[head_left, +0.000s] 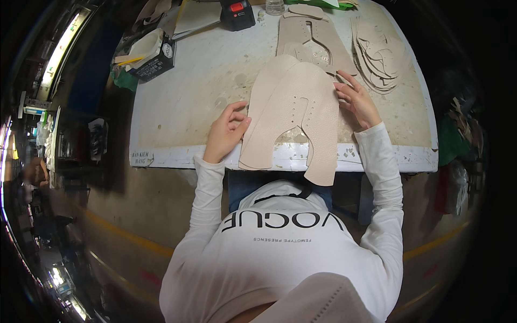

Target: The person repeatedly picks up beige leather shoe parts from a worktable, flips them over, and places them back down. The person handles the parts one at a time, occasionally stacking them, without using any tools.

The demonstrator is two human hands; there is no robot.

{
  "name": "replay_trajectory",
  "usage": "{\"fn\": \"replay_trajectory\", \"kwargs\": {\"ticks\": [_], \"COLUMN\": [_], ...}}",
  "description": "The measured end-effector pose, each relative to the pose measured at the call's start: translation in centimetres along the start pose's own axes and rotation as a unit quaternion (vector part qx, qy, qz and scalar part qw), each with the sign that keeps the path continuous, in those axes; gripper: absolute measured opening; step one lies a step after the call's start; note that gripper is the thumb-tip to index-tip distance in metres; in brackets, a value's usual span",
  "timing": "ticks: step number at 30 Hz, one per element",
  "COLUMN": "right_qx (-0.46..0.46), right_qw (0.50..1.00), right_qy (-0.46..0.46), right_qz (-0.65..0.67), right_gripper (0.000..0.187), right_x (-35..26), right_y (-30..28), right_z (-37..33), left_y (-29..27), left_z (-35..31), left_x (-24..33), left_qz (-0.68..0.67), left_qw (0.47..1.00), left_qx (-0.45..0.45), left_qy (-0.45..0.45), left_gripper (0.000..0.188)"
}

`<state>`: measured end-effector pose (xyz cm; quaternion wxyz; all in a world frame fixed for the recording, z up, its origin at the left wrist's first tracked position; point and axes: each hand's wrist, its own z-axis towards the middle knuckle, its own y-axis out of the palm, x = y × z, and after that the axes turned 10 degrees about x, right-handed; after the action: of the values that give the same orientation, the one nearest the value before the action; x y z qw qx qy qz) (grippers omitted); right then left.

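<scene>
In front of me lie beige leather shoe-upper pieces, with a top piece (318, 107) that has punched holes, a slit and a forked lower end. Its lower right leg hangs past the table's near edge. Beneath it, fanned to the left, another leather piece (264, 113) shows. My left hand (228, 132) is open beside the left edge of these pieces, fingers loosely bent and thumb apart. At the upper right edge of the top piece, my right hand (360, 105) has its fingers spread, with fingertips at the leather's rim.
Farther back lies a stack of similar cut uppers (293, 35). Curved leather pieces (379, 56) fan out at the right. A dark box (156, 62) with a yellow pencil stands at the left. A black-and-red device (237, 15) and a clear cup (274, 6) sit at the table's (183, 107) back.
</scene>
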<state>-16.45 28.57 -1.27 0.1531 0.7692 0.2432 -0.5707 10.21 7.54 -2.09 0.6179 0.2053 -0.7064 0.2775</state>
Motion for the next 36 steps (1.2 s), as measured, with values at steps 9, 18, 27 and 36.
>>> {"fn": "replay_trajectory", "kwargs": {"ticks": [9,18,27,36], "right_qx": [0.029,0.178,0.057,-0.043], "right_qw": [0.938,0.893,0.934,0.994], "right_qy": [-0.210,-0.405,-0.329,-0.084], "right_qz": [-0.276,0.081,0.127,0.060], "right_gripper": [0.024,0.032,0.042,0.050], "right_x": [-0.4,-9.7,-11.5,-5.8], "right_y": [1.0,-5.6,-6.3,2.4], "right_z": [0.9,-5.0,-8.4,-0.7], "left_y": [0.5,-3.5,-1.3,-1.8], "left_z": [0.4,-2.4,-2.1,4.8], "left_x": [-0.5,0.2,0.1,1.4], "left_qz": [0.057,0.021,0.059,0.124], "left_qw": [0.993,1.000,0.996,0.988], "left_qx": [0.021,0.007,0.003,0.012], "left_qy": [0.106,0.016,0.060,0.086], "left_gripper": [0.039,0.042,0.043,0.043]}}
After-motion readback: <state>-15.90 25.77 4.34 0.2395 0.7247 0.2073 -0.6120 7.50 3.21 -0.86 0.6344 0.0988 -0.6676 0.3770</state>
